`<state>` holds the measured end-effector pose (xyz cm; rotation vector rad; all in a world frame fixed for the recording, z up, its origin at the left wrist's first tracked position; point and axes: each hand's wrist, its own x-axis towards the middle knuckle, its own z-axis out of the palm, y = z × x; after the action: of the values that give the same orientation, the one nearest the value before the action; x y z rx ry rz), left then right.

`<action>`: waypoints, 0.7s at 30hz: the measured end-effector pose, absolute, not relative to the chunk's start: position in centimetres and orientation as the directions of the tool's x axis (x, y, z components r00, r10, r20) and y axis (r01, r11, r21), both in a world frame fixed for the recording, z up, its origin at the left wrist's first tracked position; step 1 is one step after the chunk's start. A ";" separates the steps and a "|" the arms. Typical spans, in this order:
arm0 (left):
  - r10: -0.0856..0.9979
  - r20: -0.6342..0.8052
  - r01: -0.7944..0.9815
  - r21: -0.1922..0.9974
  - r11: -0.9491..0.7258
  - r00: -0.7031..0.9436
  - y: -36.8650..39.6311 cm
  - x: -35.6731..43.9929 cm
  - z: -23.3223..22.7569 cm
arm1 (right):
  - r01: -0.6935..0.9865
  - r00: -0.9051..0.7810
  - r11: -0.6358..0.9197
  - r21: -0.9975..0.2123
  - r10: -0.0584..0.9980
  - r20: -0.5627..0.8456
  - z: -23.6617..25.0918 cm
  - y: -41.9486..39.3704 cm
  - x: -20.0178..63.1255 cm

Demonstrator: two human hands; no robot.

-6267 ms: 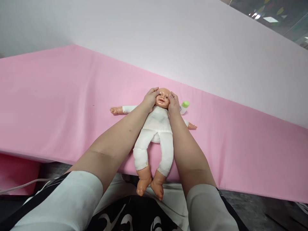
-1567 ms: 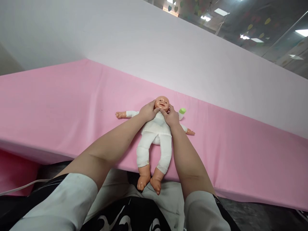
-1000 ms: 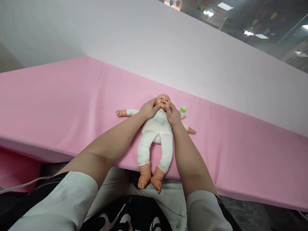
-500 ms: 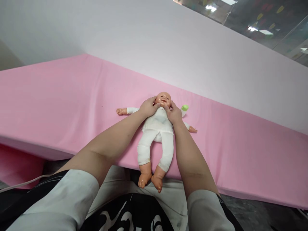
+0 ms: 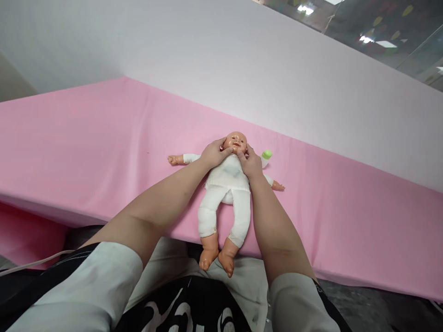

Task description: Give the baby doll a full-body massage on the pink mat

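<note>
A baby doll [image 5: 229, 173] with a white cloth body and plastic head, hands and feet lies on its back on the pink-covered table. Its arms stretch out to both sides and its feet reach past the near edge. My left hand [image 5: 216, 153] cups the left side of its head, thumb at the chin. On the other side of the head, my right hand [image 5: 250, 161] does the same, its thumb also near the chin. The fingertips of both hands are partly hidden beside and behind the head.
Just right of my right hand is a small bottle with a green cap [image 5: 266, 154], partly hidden. The pink cloth [image 5: 104, 138] covers the table up to a white wall [image 5: 221, 60]. A pale cable [image 5: 38, 263] runs at lower left; glass panels [image 5: 374, 37] show at upper right.
Both hands stay on the doll's head, which has shifted very slightly. The whole view has moved a little.
</note>
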<state>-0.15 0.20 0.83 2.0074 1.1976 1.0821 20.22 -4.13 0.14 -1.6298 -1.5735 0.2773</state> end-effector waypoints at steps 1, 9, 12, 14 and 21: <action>0.897 0.341 0.451 0.778 -0.437 0.282 0.0 -0.1 1.0 | 0.720 0.195 0.123 -0.683 0.909 0.369 0.2 -4.2 20.1; 0.918 0.309 0.447 0.804 -0.392 0.250 0.0 -0.1 1.2 | 0.694 0.247 0.099 -0.713 0.898 0.365 0.2 -4.1 19.9; 0.916 0.312 0.450 0.800 -0.397 0.254 0.2 -0.2 1.0 | 0.696 0.219 0.116 -0.709 0.906 0.363 0.2 -4.0 20.1; 0.911 0.323 0.465 0.785 -0.409 0.257 0.2 -0.3 0.9 | 0.711 0.206 0.125 -0.692 0.904 0.375 0.1 -3.9 20.3; 0.885 0.378 0.463 0.754 -0.465 0.273 0.7 -0.2 0.5 | 0.724 0.195 0.142 -0.675 0.897 0.398 -0.1 -3.9 20.6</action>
<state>-0.20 0.69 0.47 2.0429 1.2101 1.0958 20.56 -3.91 -0.08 -1.6188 -1.5673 0.2558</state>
